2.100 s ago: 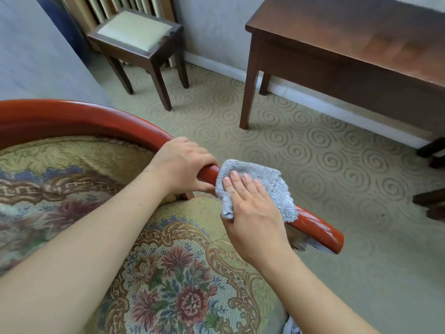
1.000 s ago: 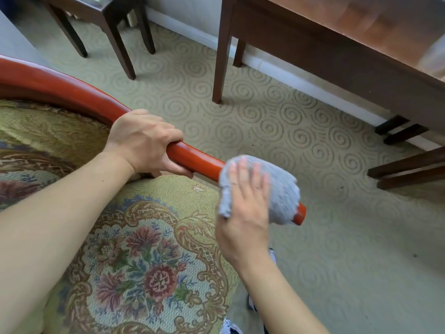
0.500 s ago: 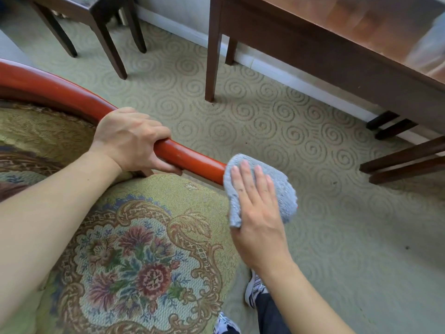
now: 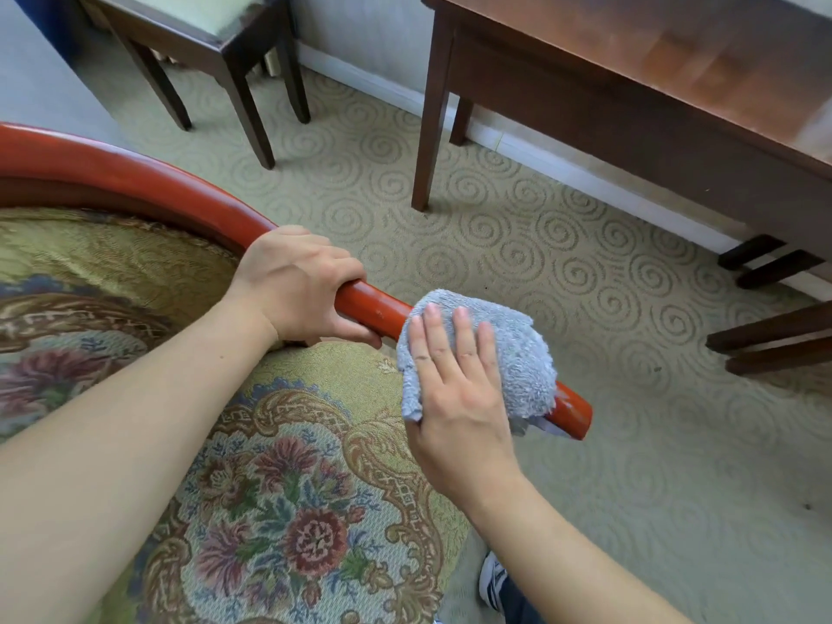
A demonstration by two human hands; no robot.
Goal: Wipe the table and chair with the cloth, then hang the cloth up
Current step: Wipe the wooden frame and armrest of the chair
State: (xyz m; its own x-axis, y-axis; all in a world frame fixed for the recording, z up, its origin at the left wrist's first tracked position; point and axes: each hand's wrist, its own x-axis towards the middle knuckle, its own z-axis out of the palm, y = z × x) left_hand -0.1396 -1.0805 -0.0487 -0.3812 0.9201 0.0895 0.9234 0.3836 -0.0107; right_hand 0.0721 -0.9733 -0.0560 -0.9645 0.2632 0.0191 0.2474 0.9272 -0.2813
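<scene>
Both hands work the chair (image 4: 216, 466): left hand (image 4: 299, 286) grips its red armrest (image 4: 376, 308), right hand (image 4: 454, 398) presses flat-fingered on the grey cloth (image 4: 522, 353) draped near the armrest's end, farther along than earlier. No writing shows. Table (image 4: 630, 83) stands right.

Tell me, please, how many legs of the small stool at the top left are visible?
3: front-left leg, front-right leg and back-right leg of the stool. A fourth may be hidden.

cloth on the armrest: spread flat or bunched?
Bunched. The grey cloth is draped in a lump over the red armrest, pressed by the right hand's straight fingers.
</scene>
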